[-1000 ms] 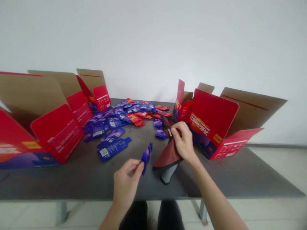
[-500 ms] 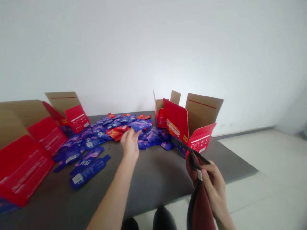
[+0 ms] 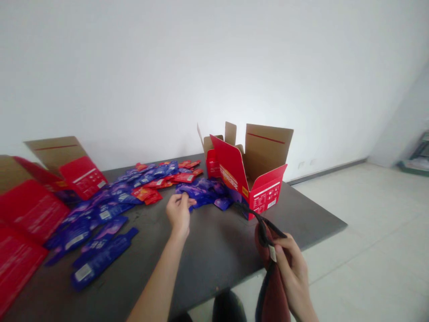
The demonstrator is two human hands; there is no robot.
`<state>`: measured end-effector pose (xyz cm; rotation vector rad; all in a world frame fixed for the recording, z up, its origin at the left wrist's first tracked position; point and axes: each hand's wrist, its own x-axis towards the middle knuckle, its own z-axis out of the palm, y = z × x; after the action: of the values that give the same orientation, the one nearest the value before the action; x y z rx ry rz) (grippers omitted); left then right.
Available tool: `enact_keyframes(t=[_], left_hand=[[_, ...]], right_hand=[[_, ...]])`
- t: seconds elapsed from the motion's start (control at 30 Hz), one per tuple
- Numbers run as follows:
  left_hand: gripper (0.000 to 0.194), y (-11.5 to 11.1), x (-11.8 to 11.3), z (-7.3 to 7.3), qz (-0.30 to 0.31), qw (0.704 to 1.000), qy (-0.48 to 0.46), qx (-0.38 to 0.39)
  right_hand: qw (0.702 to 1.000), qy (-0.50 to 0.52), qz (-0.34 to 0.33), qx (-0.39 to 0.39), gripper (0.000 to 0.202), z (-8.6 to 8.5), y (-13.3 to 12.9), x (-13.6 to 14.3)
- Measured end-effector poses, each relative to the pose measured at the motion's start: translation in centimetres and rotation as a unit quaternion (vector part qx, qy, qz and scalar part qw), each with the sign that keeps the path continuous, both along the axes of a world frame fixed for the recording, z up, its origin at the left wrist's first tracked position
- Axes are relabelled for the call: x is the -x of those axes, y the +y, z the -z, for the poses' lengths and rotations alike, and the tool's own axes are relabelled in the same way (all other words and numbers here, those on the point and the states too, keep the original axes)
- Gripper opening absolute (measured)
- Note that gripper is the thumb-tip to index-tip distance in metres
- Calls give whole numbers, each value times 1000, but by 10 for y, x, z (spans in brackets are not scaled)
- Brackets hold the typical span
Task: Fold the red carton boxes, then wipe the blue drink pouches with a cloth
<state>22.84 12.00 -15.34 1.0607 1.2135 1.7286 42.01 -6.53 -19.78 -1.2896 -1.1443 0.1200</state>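
Observation:
My left hand (image 3: 178, 214) reaches over the dark table, its fingers pinched on the near edge of a purple pouch (image 3: 191, 191) at the heap's right part. My right hand (image 3: 292, 268) grips the black-edged rim of a dark red cloth bag (image 3: 274, 290) that hangs at the table's front edge, with a small white tag by the thumb. One black strap of the bag stretches up toward the red box. Purple pouches (image 3: 114, 197) spread across the table to the left, with orange-red pouches (image 3: 146, 195) among them.
An open red box (image 3: 268, 194) stands right of the heap, with another open box (image 3: 212, 163) behind it. More open red boxes (image 3: 83, 176) line the left side. The dark table (image 3: 214, 250) ends at the front and right, above a pale floor (image 3: 368, 223).
The view has turned right, so the boxes and pouches sit further left. My left hand has lowered; the purple pouch it held up is now down against the heap, still pinched.

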Motion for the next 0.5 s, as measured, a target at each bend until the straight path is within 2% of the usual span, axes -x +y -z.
enact_keyframes(t=[0.07, 0.13, 0.2, 0.3, 0.37, 0.43, 0.5], left_hand=[[20, -26, 7, -2, -16, 1000, -13, -15], [22, -52, 15, 3, -18, 1000, 3, -10], [24, -74, 23, 13, 19, 992, 116, 34], [28, -93, 30, 22, 91, 945, 300, 99], [26, -100, 31, 18, 53, 897, 424, 113], [27, -104, 30, 8, -10, 801, 590, 100], [34, -104, 27, -2, -19, 700, 714, 31]], right_hand=[[1000, 5, 1, 0, 17, 4, -2, 1], [1000, 8, -2, 2, 17, 8, -5, 2], [1000, 11, -4, 4, 17, 10, -9, 2], [1000, 14, 4, 8, 18, 7, -14, 2], [1000, 18, 9, 17, 19, 4, -16, 2], [999, 20, 6, 28, 20, 1, -19, 1], [999, 18, 5, 30, 21, -2, -23, 1]])
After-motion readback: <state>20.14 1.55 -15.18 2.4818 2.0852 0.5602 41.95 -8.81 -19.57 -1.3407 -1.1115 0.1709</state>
